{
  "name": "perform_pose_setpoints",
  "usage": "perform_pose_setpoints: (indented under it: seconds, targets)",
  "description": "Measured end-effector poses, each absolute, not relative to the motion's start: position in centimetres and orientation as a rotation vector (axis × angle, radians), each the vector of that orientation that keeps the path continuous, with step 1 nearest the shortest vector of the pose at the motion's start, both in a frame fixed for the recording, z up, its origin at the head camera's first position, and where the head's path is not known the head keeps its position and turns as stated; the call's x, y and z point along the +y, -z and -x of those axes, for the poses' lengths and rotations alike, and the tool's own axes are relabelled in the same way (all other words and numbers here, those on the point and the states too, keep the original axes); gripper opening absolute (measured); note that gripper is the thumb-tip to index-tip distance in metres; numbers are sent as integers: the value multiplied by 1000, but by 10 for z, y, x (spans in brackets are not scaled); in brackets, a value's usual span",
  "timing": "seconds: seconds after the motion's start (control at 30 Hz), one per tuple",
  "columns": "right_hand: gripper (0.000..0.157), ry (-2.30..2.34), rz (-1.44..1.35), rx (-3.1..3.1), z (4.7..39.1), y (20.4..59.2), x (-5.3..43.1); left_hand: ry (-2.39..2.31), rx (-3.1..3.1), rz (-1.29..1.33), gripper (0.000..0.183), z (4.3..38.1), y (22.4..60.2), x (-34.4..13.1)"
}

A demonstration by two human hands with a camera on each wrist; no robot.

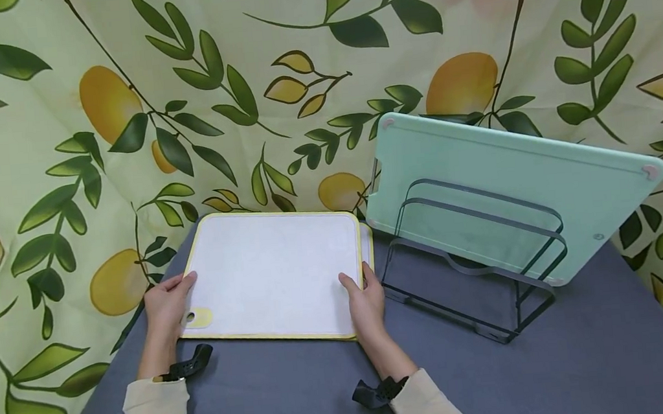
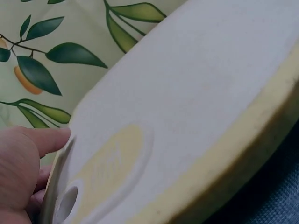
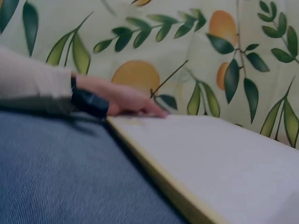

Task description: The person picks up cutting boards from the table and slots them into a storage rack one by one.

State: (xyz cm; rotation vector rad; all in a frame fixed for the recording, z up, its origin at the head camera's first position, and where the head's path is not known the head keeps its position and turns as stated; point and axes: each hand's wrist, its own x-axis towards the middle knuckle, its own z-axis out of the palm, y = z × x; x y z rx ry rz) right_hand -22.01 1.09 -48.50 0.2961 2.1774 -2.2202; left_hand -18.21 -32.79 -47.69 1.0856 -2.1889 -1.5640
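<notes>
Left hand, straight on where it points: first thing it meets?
The white board: the left hand grips its left edge. Beyond that, probably the leaf-print fabric, though depth is unclear.

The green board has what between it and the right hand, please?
The head view shows the dark rack's front bars between the right hand and green board.

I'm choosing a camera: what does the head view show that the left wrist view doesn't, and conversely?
Only the head view: the right hand, a mint-green rectangular board, a dark wire rack, and a sliver of a second, yellow-rimmed board.

Only the left wrist view: faint marks on the yellow rounded patch of the white rectangular yellow-rimmed board.

Both: that board, the left hand, the cream leaf-printed fabric backdrop, and the blue-grey cloth-covered table.
</notes>
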Motion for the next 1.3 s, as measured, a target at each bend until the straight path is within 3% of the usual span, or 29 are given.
perform_pose_setpoints:
  seconds: [0.67,1.3]
  targets:
    - [45,2186,-301,2265,224,488,10,1548,-2171,-1101,80,184,477,-333]
    - [45,2263,-423,2101,222,487,15,1482,-2225,-1071,77,187,483,-329]
